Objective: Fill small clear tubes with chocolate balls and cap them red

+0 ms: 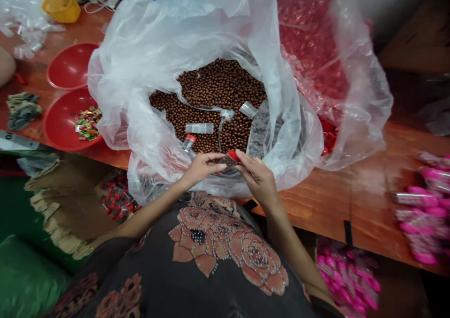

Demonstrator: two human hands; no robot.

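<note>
My left hand [204, 169] is closed around a small clear plastic tube [223, 160] with brown balls showing inside. At the tube's right end sits a red cap [233, 155], pinched by the fingers of my right hand [258, 175]. Both hands are over the near rim of a large clear plastic bag [116, 84] full of small brown balls [221, 84]. On the balls lie a clear tube [199, 129] and another clear tube [248, 109]. A red-capped tube [189, 142] rests at the bag's near left side.
Left of the bag are a red bowl [72, 67] and a second red bowl [58, 126] holding wrapped sweets. A bag of red pieces [309, 37] stands behind right. Pink-capped tubes [422, 210] lie at the right; a cardboard box [66, 201] with red-capped tubes sits below left.
</note>
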